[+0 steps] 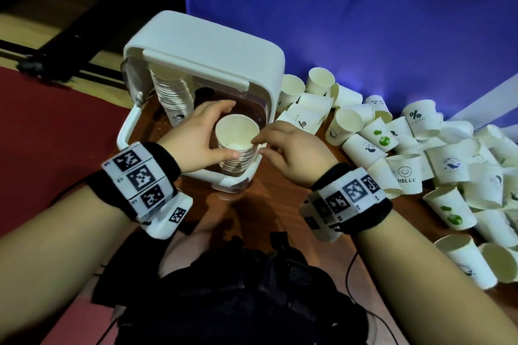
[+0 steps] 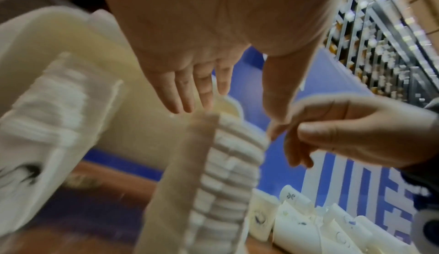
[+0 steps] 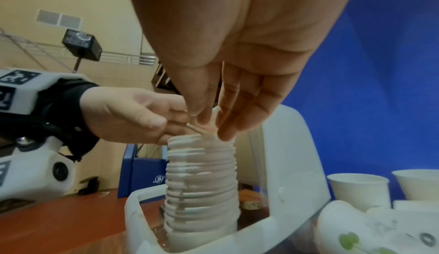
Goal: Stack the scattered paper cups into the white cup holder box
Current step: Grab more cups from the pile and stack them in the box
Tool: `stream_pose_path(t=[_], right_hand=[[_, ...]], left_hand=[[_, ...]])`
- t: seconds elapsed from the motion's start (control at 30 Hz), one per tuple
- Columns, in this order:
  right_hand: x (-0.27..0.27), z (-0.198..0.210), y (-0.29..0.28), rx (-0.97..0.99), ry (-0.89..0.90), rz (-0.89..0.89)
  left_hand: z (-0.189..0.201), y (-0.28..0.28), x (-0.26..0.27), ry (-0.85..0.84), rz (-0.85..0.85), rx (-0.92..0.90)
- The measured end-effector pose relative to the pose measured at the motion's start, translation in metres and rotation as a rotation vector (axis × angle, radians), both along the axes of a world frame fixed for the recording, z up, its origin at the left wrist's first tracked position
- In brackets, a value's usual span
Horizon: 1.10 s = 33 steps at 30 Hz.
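The tall stack of nested white paper cups [image 1: 238, 145] stands upright in the near right slot of the white plastic cup holder box [image 1: 207, 45], its long axis vertical and its open mouth facing up; its upper rims rise above the box's low near wall. A second stack of nested cups [image 1: 172, 92] leans in the far left slot, under the box's raised hood.

Both hands meet at the top of the near stack. The left hand [image 1: 196, 134] comes in from the left, thumb on the near side and fingers reaching round the far side of the top rim; they are loosely spread around the cup, more steadying than clamping, and whether they press on it is hard to tell. The right hand [image 1: 291, 151] comes from the right, its fingertips [image 3: 225, 132] bunched narrowly at the right edge of the rim, touching or lightly pinching it.

Judging from this, the top cup is being seated. The coming move turns on the vertical axis: any push should go straight down along the stack.

The scattered loose white paper cups [image 1: 420, 154], many printed, lie in a heap on the brown wooden table [image 1: 274, 185] to the right, nearer the right hand, in front of a blue cloth backdrop [image 1: 364, 8].
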State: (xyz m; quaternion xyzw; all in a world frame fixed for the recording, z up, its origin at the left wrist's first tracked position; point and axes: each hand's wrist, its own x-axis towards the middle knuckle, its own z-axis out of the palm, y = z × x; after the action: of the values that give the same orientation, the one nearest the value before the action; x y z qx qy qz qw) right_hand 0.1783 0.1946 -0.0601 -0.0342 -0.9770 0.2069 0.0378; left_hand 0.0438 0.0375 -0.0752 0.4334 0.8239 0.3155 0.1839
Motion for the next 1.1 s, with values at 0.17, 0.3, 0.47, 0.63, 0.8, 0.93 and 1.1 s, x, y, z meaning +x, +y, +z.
stream_pose_path(t=[0.17, 0.3, 0.47, 0.63, 0.8, 0.93, 1.1], right_hand=[[0.045, -0.001, 0.047, -0.009, -0.100, -0.148], [0.102, -0.014, 0.100, 0.059, -0.222, -0.351], [0.163, -0.041, 0.157, 0.149, -0.408, -0.520], [0.172, -0.063, 0.190, 0.145, -0.469, -0.431], [0.168, -0.070, 0.210, 0.221, -0.434, -0.375], [0.179, -0.065, 0.221, 0.204, -0.282, -0.362], [0.192, -0.048, 0.227, 0.061, -0.167, -0.453]], left_hand=[[0.034, 0.023, 0.034, 0.123, -0.095, 0.045], [0.028, 0.074, 0.070, 0.101, -0.195, 0.002], [-0.006, 0.164, 0.108, 0.044, -0.209, -0.139], [-0.043, 0.259, 0.137, 0.106, -0.188, -0.329], [-0.067, 0.319, 0.155, 0.144, -0.175, -0.394], [-0.070, 0.333, 0.157, 0.229, -0.189, -0.426], [-0.057, 0.320, 0.146, 0.281, -0.193, -0.396]])
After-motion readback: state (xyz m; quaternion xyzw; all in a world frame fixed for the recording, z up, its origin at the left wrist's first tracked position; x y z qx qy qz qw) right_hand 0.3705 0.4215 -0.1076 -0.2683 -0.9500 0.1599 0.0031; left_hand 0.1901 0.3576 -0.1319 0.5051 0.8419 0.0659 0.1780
